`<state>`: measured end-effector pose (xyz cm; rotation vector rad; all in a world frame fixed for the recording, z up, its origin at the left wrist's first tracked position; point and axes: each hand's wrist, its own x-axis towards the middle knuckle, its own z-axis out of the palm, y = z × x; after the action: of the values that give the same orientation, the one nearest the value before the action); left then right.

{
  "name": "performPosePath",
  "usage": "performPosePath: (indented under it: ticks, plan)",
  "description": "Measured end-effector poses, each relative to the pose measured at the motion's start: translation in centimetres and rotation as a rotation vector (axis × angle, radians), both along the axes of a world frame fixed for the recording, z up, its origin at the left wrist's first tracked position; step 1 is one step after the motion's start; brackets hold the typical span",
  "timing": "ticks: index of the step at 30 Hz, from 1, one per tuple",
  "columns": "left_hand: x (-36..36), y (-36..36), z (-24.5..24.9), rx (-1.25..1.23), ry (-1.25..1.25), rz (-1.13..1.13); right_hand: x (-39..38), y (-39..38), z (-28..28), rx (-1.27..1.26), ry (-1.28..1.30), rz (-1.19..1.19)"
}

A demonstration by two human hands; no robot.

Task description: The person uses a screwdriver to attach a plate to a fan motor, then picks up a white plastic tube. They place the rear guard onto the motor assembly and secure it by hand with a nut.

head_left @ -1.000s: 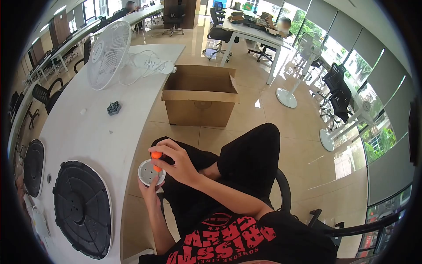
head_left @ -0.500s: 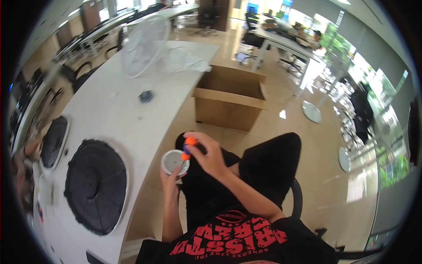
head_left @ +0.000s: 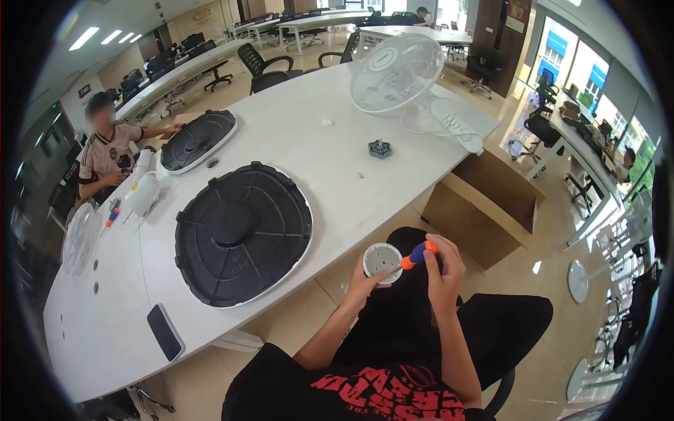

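Observation:
Over my lap, my left hand [head_left: 361, 284] is closed around a round white part [head_left: 382, 261] whose face has small holes. My right hand [head_left: 444, 270] grips an orange and purple screwdriver [head_left: 419, 254] by its handle. The screwdriver's shaft points left toward the face of the white part; whether its tip touches is too small to tell. On the table, a dark knob [head_left: 380, 148] lies beyond my hands, and a large black base [head_left: 243, 234] lies to their left.
A fan head [head_left: 397, 74] stands at the white table's [head_left: 337, 182] far end. An open cardboard box [head_left: 477, 217] is on the floor at its right edge. A phone [head_left: 166, 332] lies near the front edge. A co-worker [head_left: 109, 151] sits at the left by a second black base [head_left: 199, 140].
The view has turned left, so the table and co-worker show more fully. The screwdriver now lies more slanted, with its handle toward the upper right. Both hands keep their hold.

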<state>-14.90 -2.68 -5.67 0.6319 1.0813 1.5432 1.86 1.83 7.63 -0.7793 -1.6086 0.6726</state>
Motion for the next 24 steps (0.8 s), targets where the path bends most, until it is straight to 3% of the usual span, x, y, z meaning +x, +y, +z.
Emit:
performPosePath:
  ticks: [1, 5, 12, 17, 24]
  plan:
    - [0.1, 0.2, 0.0, 0.006, -0.007, -0.008, -0.3, -0.3, 0.4, -0.091, 0.065, 0.040]
    - [0.1, 0.3, 0.1, -0.010, -0.005, -0.008, 0.1, 0.1, -0.2, 0.008, 0.028, 0.033]
    - [0.1, 0.2, -0.1, -0.005, -0.015, 0.001, 0.1, -0.5, -0.4, -0.076, 0.143, 0.098]
    - [0.2, 0.0, -0.5, -0.005, -0.006, 0.019, 0.6, -0.9, 0.8, -0.099, 0.053, 0.122]
    - [0.1, 0.2, -0.4, -0.033, -0.011, 0.011, -0.2, -0.5, -0.3, -0.203, 0.269, 0.179]
